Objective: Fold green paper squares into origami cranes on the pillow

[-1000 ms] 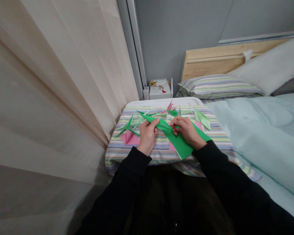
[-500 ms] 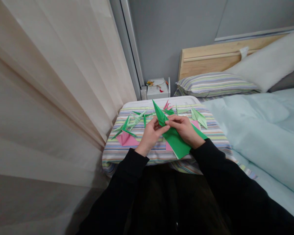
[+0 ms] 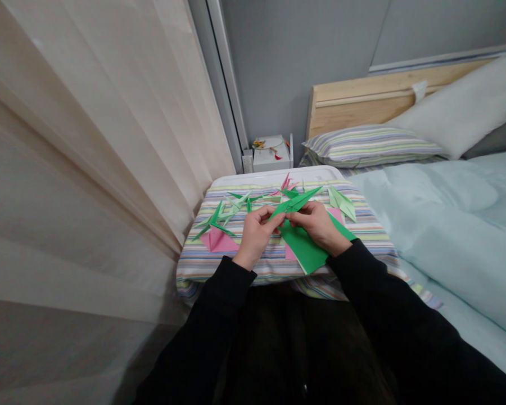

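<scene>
A folded green origami piece (image 3: 297,202) is held between my two hands above the table, its long point slanting up to the right. My left hand (image 3: 257,229) pinches its lower left end between thumb and fingers. On the other side, my right hand (image 3: 316,226) grips it near the middle, with its fingertips partly hidden. Below my right hand lies a flat green paper sheet (image 3: 306,247), with pink paper (image 3: 336,215) showing from under it. Several finished-looking green paper cranes (image 3: 217,220) rest to the left, beside a folded pink paper (image 3: 220,240).
A striped cloth (image 3: 253,267) covers the small table. Toward the back are a pink paper crane (image 3: 287,183) and a light green folded paper (image 3: 341,202). A curtain (image 3: 109,140) hangs at the left, a bed (image 3: 447,208) stands at the right, and a white box (image 3: 272,163) is behind.
The green origami piece has turned in my hands: its point leaned up to the left before and now slants up to the right. My fingers have shifted slightly around it.
</scene>
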A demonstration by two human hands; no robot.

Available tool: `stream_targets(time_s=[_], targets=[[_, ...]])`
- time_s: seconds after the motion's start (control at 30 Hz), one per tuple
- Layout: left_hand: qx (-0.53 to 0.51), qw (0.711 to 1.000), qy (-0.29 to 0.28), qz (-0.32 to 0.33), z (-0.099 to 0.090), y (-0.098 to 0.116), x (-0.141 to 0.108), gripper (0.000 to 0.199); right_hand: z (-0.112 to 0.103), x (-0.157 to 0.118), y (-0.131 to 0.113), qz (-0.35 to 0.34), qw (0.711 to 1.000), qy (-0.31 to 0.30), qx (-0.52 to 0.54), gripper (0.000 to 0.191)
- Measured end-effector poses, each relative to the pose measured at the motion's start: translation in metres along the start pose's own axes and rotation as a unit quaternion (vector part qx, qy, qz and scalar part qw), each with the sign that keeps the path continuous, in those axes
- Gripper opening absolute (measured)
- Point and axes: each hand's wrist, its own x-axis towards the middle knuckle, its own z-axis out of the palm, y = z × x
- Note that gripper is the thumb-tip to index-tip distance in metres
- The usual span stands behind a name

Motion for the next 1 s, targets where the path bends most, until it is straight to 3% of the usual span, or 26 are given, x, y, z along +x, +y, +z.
stream_targets(time_s=[0.1, 0.27, 0.5, 0.63, 0.73, 0.87, 1.0], targets=[[-0.008, 1.000, 0.026, 0.013, 0.001, 0.001, -0.001, 0.033, -0.001, 0.001, 0.002, -0.003, 0.999, -0.008, -0.038, 0.015], [-0.055, 0.996, 0.062, -0.024, 0.000, 0.000, 0.000, 0.033, -0.003, 0.003, 0.006, -0.014, 0.996, -0.013, -0.087, 0.021], [-0.105, 0.987, 0.107, -0.051, -0.001, -0.002, 0.003, 0.029, -0.001, 0.005, 0.013, -0.011, 0.999, -0.018, -0.043, 0.015], [-0.110, 0.986, 0.117, -0.034, -0.001, -0.001, 0.002, 0.029, -0.004, 0.007, 0.012, -0.029, 0.994, 0.053, 0.094, 0.013], [-0.095, 0.991, 0.091, -0.014, -0.002, -0.001, 0.001, 0.023, -0.008, 0.008, 0.008, -0.034, 0.978, 0.116, 0.167, 0.022], [-0.088, 0.994, 0.063, -0.013, -0.002, -0.002, 0.001, 0.019, -0.008, 0.006, 0.006, 0.001, 0.989, 0.087, 0.123, 0.033], [-0.156, 0.981, 0.116, -0.010, -0.002, -0.001, 0.002, 0.025, -0.004, 0.004, 0.006, -0.007, 0.996, 0.055, 0.065, 0.029]])
